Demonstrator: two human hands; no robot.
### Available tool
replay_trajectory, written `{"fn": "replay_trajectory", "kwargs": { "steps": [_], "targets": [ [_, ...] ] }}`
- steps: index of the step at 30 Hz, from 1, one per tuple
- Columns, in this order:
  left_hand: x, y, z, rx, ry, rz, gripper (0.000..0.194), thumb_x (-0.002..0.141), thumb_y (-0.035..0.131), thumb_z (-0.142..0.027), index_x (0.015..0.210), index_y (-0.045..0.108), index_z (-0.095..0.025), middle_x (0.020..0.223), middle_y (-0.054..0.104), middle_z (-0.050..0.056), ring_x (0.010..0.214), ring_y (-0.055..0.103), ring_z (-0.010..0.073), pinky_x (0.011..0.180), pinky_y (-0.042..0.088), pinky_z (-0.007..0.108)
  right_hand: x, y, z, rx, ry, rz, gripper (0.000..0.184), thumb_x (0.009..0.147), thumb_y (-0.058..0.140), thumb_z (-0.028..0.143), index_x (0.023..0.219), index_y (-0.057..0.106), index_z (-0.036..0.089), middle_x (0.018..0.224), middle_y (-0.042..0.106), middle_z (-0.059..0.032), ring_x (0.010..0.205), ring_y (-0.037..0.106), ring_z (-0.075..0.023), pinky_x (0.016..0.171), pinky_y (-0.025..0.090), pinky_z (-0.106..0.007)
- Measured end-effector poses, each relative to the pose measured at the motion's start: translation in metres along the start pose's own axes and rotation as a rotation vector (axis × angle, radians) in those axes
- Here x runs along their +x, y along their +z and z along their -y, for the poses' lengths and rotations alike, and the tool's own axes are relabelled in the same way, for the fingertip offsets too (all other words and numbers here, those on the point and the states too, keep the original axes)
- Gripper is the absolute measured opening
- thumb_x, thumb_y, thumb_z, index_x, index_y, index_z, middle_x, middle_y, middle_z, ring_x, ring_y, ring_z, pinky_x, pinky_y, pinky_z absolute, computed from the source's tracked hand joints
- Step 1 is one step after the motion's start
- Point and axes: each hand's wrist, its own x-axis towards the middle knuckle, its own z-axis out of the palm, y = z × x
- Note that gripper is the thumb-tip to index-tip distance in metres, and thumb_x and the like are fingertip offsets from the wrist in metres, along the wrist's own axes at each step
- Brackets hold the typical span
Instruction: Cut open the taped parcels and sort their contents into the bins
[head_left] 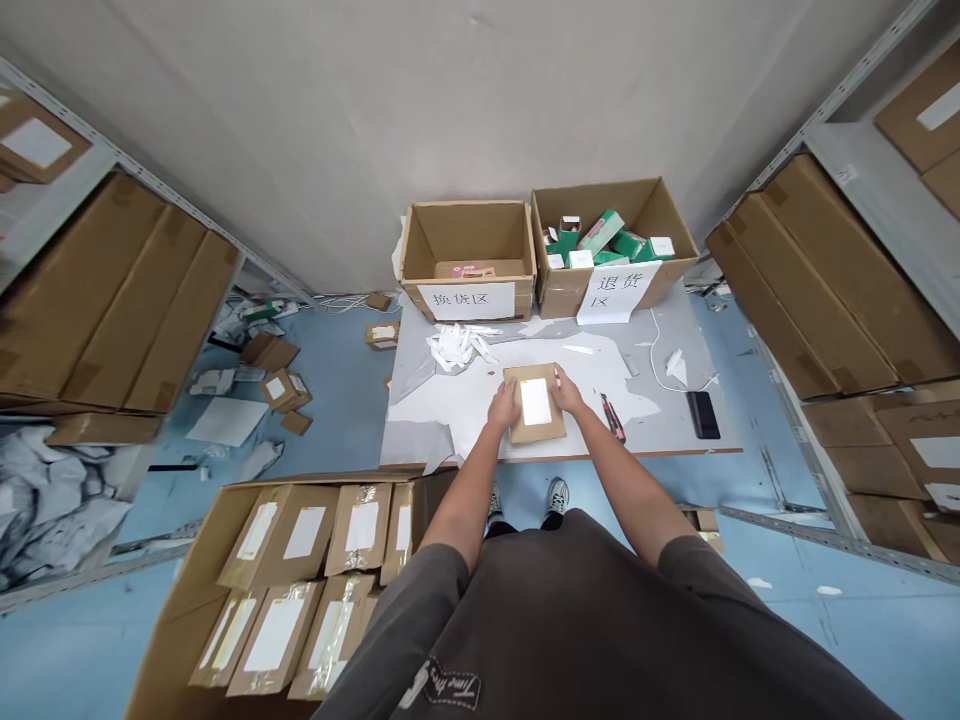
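Small box, head view: the small cardboard box [535, 432] is held near the centre of the frame, over the front edge of the tabletop [652, 345]; its white label [535, 401] is turned up. Whether it is lifted cannot be told.
Left hand: the box's left side is pinched by the left hand [505, 405].
Right hand: the upper right side is gripped between the fingers of the right hand [567, 389].
Red-and-black cutter [613, 418]: laid to the right of the box.
Black device [703, 414]: placed at the tabletop's right end.
Crumpled paper [459, 345]: heaped above and left of the box.
Open cartons: pink packaging [472, 271] is contained in the left carton [525, 298], green-and-white boxes [602, 231] in the right carton [559, 300].
Large carton [171, 600]: labelled parcels [306, 532] are packed inside, lower left.
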Motion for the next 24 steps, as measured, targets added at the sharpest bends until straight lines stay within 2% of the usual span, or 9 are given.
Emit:
{"fn": "replay_trajectory", "kwargs": {
  "steps": [2,5,8,11,13,16,19,22,24],
  "targets": [
    [-0.007,0.005,0.005,0.006,-0.059,-0.003,0.080,0.095,0.062,-0.029,0.170,0.033,-0.024,0.173,0.037,0.018,0.151,0.050,0.0344,0.122,0.043,0.048,-0.007,0.002,-0.004,0.000,0.042,0.026,0.079,0.098,0.055,0.028,0.172,0.029,0.020,0.155,0.060,-0.0152,0.127,0.063,-0.0283,0.113,0.048,-0.046],
    [-0.025,0.008,0.012,0.014,-0.023,-0.040,0.074,0.099,0.060,-0.037,0.168,0.035,-0.023,0.174,0.034,0.019,0.155,0.044,0.0341,0.124,0.040,0.047,-0.028,0.005,-0.011,-0.015,0.074,0.039,0.074,0.097,0.059,0.028,0.168,0.038,0.019,0.160,0.054,-0.0166,0.139,0.056,-0.0286,0.118,0.044,-0.044],
    [-0.049,0.015,0.018,0.056,0.017,0.005,0.089,0.091,0.076,-0.044,0.168,0.036,-0.025,0.177,0.028,0.019,0.156,0.042,0.0380,0.122,0.041,0.048,-0.056,0.013,-0.020,-0.025,0.059,0.080,0.074,0.096,0.069,0.035,0.164,0.043,0.023,0.159,0.053,-0.0149,0.144,0.052,-0.0288,0.119,0.043,-0.044],
    [-0.067,0.029,0.021,0.115,-0.003,0.098,0.104,0.081,0.088,-0.040,0.169,0.033,-0.031,0.179,0.023,0.019,0.150,0.050,0.0406,0.117,0.046,0.048,-0.082,0.028,-0.026,-0.039,0.033,0.181,0.086,0.087,0.082,0.035,0.163,0.043,0.026,0.156,0.055,-0.0135,0.141,0.056,-0.0289,0.113,0.048,-0.041],
    [-0.073,0.038,0.021,0.126,-0.020,0.103,0.098,0.086,0.085,-0.036,0.169,0.033,-0.034,0.180,0.022,0.017,0.146,0.055,0.0384,0.114,0.049,0.047,-0.093,0.038,-0.027,-0.051,0.057,0.227,0.087,0.087,0.083,0.028,0.164,0.042,0.027,0.154,0.056,-0.0134,0.135,0.061,-0.0278,0.108,0.051,-0.038],
    [-0.074,0.043,0.021,0.120,-0.016,0.082,0.090,0.090,0.080,-0.028,0.168,0.035,-0.034,0.180,0.022,0.016,0.144,0.058,0.0351,0.113,0.050,0.044,-0.097,0.047,-0.024,-0.075,0.125,0.226,0.082,0.091,0.077,0.021,0.165,0.041,0.029,0.152,0.058,-0.0127,0.127,0.067,-0.0253,0.103,0.052,-0.033],
    [-0.072,0.041,0.022,0.130,-0.005,0.081,0.089,0.090,0.079,-0.024,0.168,0.036,-0.034,0.174,0.033,0.016,0.141,0.060,0.0334,0.113,0.049,0.042,-0.095,0.048,-0.021,-0.084,0.145,0.229,0.079,0.095,0.075,0.023,0.165,0.040,0.030,0.150,0.059,-0.0122,0.124,0.069,-0.0256,0.100,0.052,-0.032],
    [-0.070,0.039,0.024,0.154,-0.011,0.096,0.089,0.092,0.077,-0.026,0.169,0.032,-0.034,0.154,0.055,0.016,0.135,0.064,0.0321,0.110,0.050,0.039,-0.094,0.046,-0.020,-0.095,0.150,0.237,0.077,0.095,0.074,0.023,0.164,0.041,0.030,0.147,0.061,-0.0117,0.121,0.070,-0.0266,0.098,0.052,-0.032],
    [-0.069,0.039,0.025,0.175,-0.021,0.108,0.089,0.093,0.076,-0.028,0.170,0.030,-0.035,0.143,0.060,0.014,0.130,0.067,0.0316,0.107,0.051,0.038,-0.094,0.047,-0.020,-0.106,0.156,0.229,0.077,0.094,0.074,0.023,0.163,0.042,0.032,0.145,0.062,-0.0113,0.118,0.071,-0.0265,0.097,0.052,-0.032]
  ]
}}
